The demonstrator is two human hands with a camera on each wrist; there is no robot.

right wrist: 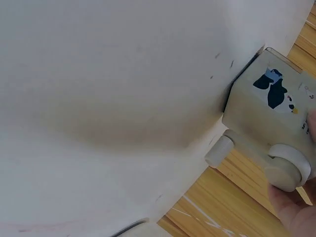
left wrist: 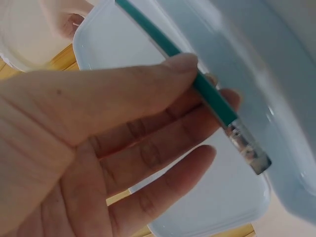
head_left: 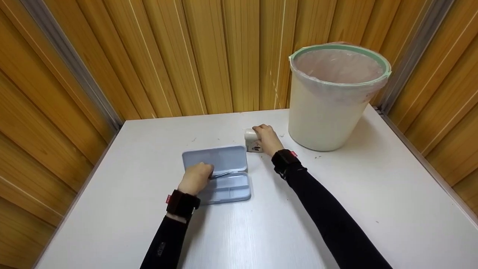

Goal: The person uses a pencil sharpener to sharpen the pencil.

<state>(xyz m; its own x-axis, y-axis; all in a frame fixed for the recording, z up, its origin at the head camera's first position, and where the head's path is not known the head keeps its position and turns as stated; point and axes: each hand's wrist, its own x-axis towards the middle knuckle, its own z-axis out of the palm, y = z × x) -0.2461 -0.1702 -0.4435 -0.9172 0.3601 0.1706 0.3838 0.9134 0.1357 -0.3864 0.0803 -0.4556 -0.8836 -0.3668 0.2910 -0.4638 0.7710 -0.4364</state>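
My left hand (head_left: pixel 196 177) pinches a green pencil (left wrist: pixel 217 101) between thumb and fingertips, its metal-capped end showing in the left wrist view. In the head view the pencil lies over an open light-blue pencil case (head_left: pixel 239 192), whose lid (head_left: pixel 227 158) is tipped back and whose base has divided compartments. Farther back, just beyond the case's right side, my right hand (head_left: pixel 269 138) grips a small off-white desk pencil sharpener (right wrist: pixel 271 108) with a dark cartoon print and a crank knob. The sharpener stands on the white table; its far side is hidden by the hand.
A tall cream bin (head_left: pixel 325 112) with a green rim and a clear liner stands at the back right of the white table (head_left: pixel 239 231). Small dark shavings or specks lie near the sharpener. Wood-look panels (head_left: pixel 209 56) enclose the back and sides.
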